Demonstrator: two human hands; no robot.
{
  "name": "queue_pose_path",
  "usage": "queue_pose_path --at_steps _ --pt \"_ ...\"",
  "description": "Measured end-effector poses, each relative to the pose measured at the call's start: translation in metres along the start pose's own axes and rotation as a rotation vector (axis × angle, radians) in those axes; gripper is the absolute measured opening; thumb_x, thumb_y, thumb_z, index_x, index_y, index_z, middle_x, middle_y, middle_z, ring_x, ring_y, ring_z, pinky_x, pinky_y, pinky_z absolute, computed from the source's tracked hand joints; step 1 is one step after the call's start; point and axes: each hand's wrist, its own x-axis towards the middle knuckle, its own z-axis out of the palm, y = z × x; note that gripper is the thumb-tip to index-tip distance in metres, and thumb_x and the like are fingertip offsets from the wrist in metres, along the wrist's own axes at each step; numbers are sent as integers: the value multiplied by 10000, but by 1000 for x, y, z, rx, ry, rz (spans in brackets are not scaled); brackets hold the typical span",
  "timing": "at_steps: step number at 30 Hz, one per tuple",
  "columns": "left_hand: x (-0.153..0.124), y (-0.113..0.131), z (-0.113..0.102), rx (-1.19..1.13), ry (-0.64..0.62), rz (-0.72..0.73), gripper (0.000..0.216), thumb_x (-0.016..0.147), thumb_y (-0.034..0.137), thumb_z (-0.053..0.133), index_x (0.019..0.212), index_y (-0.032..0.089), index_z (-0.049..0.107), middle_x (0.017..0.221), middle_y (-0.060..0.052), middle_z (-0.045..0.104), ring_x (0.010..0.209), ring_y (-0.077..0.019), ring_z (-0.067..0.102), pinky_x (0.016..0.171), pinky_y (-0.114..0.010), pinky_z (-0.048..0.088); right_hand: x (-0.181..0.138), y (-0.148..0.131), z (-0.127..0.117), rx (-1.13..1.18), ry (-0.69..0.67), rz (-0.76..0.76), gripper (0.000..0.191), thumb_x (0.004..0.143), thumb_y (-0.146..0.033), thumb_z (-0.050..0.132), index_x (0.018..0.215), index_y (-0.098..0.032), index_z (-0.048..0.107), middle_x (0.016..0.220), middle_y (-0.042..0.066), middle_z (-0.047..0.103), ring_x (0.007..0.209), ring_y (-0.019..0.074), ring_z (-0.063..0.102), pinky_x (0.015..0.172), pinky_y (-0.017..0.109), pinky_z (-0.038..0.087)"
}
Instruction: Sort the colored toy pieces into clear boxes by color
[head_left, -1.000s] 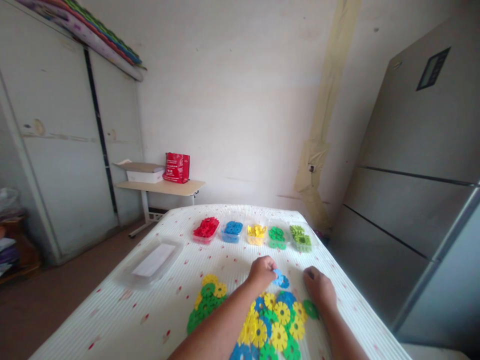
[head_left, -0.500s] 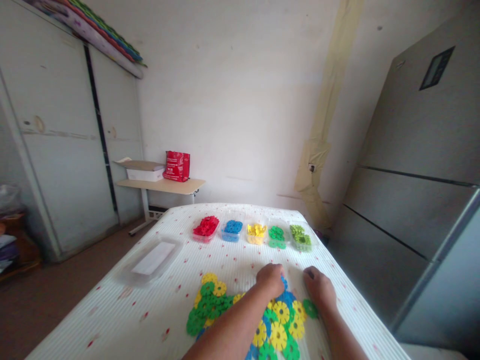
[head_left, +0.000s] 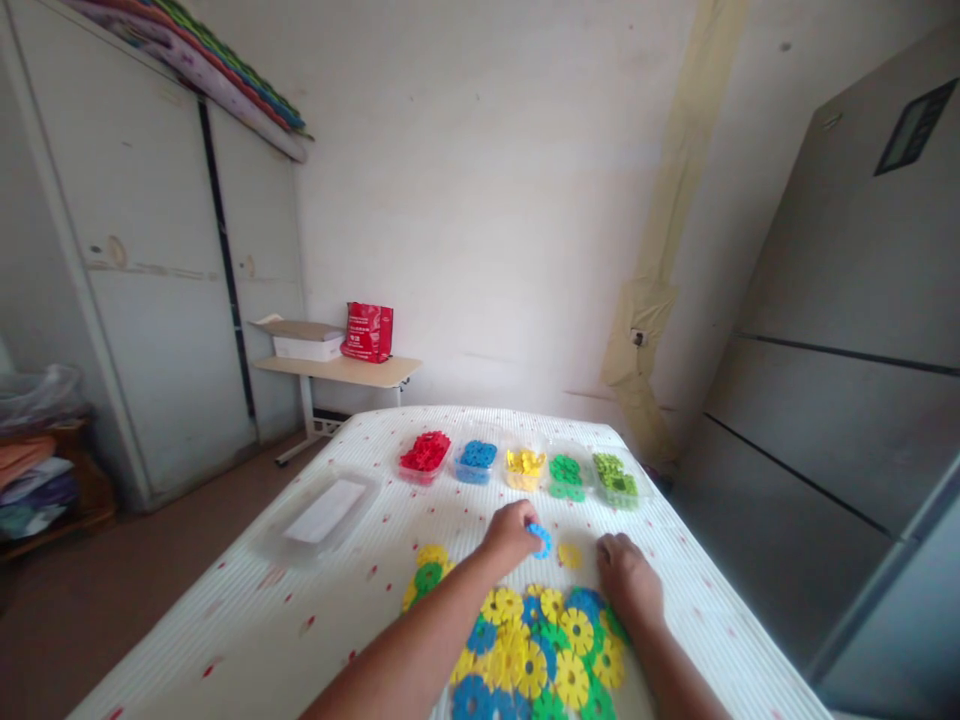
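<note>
Blue disc is pinched at the fingertips of your left hand. That hand is closed on it over the middle of the table, just past the far edge of the pile of discs. You cannot tell from this view whether the disc touches the cloth.

Your right hand lies palm down at the far right corner of the pile, touching it, fingers curled under. Whether they hold anything cannot be told.

Between your two hands, just beside the blue disc, a single yellow disc lies flat on the cloth, apart from the pile. The pile itself is yellow, blue and green pieces overlapping, close to the near edge, with a small green and yellow cluster off its left side under your left forearm.

Along the far edge stands a row of small clear tubs, filled in turn with red, blue, yellow, green and light green pieces. A large clear tray sits near the left edge, well apart from your hands.
</note>
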Motion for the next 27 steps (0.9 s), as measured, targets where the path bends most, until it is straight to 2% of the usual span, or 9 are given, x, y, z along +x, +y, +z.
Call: queue_pose_path --at_steps 4,7,10,13,17,20,23,25,27 --pt "8 -18 -46 -116 79 -88 169 543 103 586 691 173 542 525 91 464 481 -64 443 448 -161 311 6 -26 8 39 -21 -74 257 860 -220 352 785 -205 597 859 40 592 800 132 570 615 208 354" --pt "5 -29 -73 -189 127 -139 140 582 130 568 706 174 522 483 104 427 388 -44 388 395 -156 279 15 -52 16 175 -49 -16 253 845 -213 365 794 -193 612 868 63 602 778 157 585 605 230 364" --pt "-3 -34 -86 -242 152 -179 122 602 124 556 700 171 501 464 111 428 338 -32 358 367 -155 263 25 -78 25 329 -58 40 246 818 -206 382 790 -177 625 863 87 620 770 180 597 623 256 382" --pt "-8 -36 -89 -277 159 -218 116 619 101 557 701 161 501 457 110 444 327 -30 365 355 -153 261 37 -91 31 443 -58 57 243 788 -209 393 806 -178 633 880 83 643 790 182 599 653 261 403" --pt "-7 -38 -96 -299 171 -265 116 695 132 583 804 140 544 496 96 479 361 -37 418 363 -152 290 45 -78 28 652 -75 110 286 755 -235 380 888 -164 623 760 41 665 696 151 603 608 229 436" --pt "3 -36 -106 -302 172 -301 187 806 235 551 959 128 553 720 23 590 550 -75 548 498 -205 447 38 -55 19 798 -110 141 304 732 -296 404 900 -136 600 617 12 627 557 138 571 513 222 432" --pt "24 -26 -114 -306 179 -318 301 847 322 504 1085 141 528 1045 -55 579 867 -163 585 732 -351 507 25 -37 10 1049 -167 167 250 680 -324 476 823 -154 591 551 -22 577 494 118 522 476 216 403" --pt "42 -16 -116 -306 198 -306 325 846 319 506 1125 152 509 1114 -70 554 937 -181 569 784 -387 493 18 -32 7 1166 -193 177 217 655 -322 505 786 -169 585 520 -45 541 472 107 490 468 213 379" --pt "58 -6 -113 -295 222 -285 327 849 319 502 1132 155 502 1116 -72 553 936 -176 569 783 -388 494 15 -31 7 1165 -200 171 203 651 -322 509 775 -177 580 497 -60 509 460 103 470 464 213 365"
